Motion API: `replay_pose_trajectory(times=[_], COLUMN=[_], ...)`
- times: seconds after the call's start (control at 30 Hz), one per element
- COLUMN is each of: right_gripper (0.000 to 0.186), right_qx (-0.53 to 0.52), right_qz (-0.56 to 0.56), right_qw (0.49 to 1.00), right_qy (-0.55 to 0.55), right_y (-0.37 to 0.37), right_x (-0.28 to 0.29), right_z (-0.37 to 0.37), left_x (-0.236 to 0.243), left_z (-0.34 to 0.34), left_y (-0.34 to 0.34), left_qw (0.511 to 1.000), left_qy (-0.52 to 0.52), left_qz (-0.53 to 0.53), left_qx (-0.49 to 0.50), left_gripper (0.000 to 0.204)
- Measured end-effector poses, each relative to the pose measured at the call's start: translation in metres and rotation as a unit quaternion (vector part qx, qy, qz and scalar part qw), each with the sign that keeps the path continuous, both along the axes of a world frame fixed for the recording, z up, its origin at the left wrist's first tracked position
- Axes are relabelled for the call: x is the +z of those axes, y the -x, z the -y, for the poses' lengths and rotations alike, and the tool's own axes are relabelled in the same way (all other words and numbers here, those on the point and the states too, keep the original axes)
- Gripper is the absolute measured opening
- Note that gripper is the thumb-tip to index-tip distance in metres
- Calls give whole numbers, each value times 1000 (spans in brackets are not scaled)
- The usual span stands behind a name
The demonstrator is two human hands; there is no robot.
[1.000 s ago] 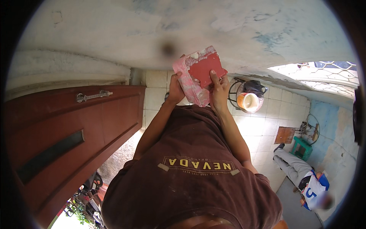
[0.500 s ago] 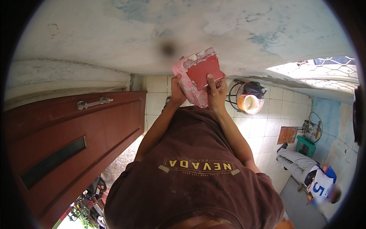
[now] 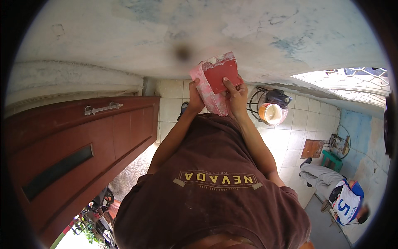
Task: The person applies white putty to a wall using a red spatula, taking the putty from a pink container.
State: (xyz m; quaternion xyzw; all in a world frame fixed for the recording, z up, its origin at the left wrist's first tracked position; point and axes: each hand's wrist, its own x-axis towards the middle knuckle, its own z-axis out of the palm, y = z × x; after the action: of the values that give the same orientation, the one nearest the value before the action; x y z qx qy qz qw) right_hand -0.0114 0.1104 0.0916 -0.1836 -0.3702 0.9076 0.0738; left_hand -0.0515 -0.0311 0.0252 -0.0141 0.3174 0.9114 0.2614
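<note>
I hold a pink, paste-smeared block-like piece (image 3: 200, 87) in front of my dark shirt, with a flat red plate (image 3: 215, 73) lying on its face. Pale material coats the upper rim. My left hand (image 3: 195, 97) is closed on the left side of the pink piece, fingers partly hidden behind it. My right hand (image 3: 236, 96) grips the red plate at the right, its thumb lying on the plate's face and its other fingers curled at the edge.
Plastered wall (image 3: 248, 33) ahead, red wooden door (image 3: 58, 141) left. Right: an orange-white bucket (image 3: 270, 113) and black bag (image 3: 277, 97) on a round stand, tiled floor (image 3: 286, 149), wooden board (image 3: 311, 148), green stool (image 3: 331, 159), window grille (image 3: 356, 81), another person (image 3: 346, 203) near the wall.
The red plate has shifted slightly up on the pink piece, with my right thumb moving along with it. The other person at the right has shifted a little.
</note>
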Motion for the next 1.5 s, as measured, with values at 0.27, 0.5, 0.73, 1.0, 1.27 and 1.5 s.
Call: replay_pose_trajectory(times=[0.27,0.5,0.73,1.0,1.27,1.5], right_gripper=[24,19,20,29,24,17], right_qx=[-15,-3,3,9,-4,5], right_qz=[-56,-40,-30,-53,-70,-40], right_qw=[998,994,985,996,996,980], right_qy=[18,-101,-169,66,47,-196], right_y=[-4,-9,-14,-9,-9,-15], right_x=[3,-14,-14,-4,-8,-18], right_z=[3,-4,-5,0,0,-8], left_x=[1,1,-4,-7,-9,-5], left_z=[-10,-15,-15,-8,-7,-8], left_y=[0,-1,-3,-3,-3,-2], left_qw=[998,998,998,995,998,998], left_qy=[59,56,57,93,65,63], left_qz=[17,15,28,45,4,13], left_qx=[8,1,-2,11,18,-4], left_gripper=[74,75,75,77,78,75])
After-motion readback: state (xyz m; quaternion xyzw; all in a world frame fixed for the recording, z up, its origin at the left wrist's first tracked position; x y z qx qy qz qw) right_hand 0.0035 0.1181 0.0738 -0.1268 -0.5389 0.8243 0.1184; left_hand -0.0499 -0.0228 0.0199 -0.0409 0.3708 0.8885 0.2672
